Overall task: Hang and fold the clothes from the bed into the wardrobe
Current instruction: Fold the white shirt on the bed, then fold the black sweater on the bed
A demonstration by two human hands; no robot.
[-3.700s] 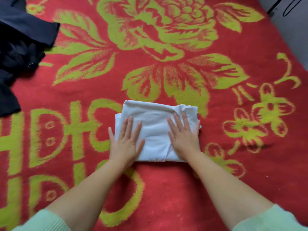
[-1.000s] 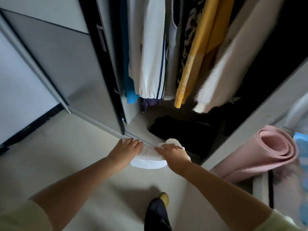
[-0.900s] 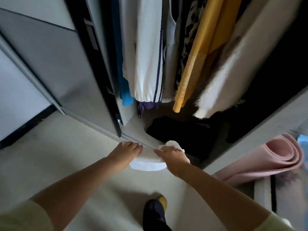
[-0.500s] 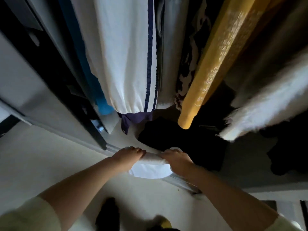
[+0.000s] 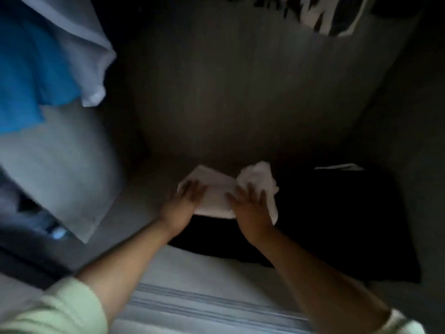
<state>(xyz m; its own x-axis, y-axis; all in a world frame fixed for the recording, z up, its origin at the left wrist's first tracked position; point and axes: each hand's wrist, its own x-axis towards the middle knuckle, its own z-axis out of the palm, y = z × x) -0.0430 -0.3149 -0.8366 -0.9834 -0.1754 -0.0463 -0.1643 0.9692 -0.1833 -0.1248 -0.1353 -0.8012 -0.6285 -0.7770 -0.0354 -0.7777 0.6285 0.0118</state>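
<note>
A folded white garment (image 5: 218,191) lies on the wardrobe floor (image 5: 216,266), partly on top of a pile of black clothes (image 5: 337,225). My left hand (image 5: 185,201) rests flat on its left part with the fingers spread. On its right part my right hand (image 5: 250,206) presses down with straight fingers. A crumpled white end (image 5: 260,177) sticks up beyond my right fingers. The view is dark and blurred.
Hanging clothes close in from above: a blue garment (image 5: 26,68) and a white sleeve (image 5: 89,59) at upper left, a pale grey one (image 5: 60,169) below them, a black-and-white patterned one (image 5: 320,13) at the top. The sliding-door track (image 5: 204,302) runs along the wardrobe's front edge.
I have leaned into the wardrobe. The white garment went from being carried between both hands above the threshold down onto the wardrobe floor, and both hands now lie flat on it.
</note>
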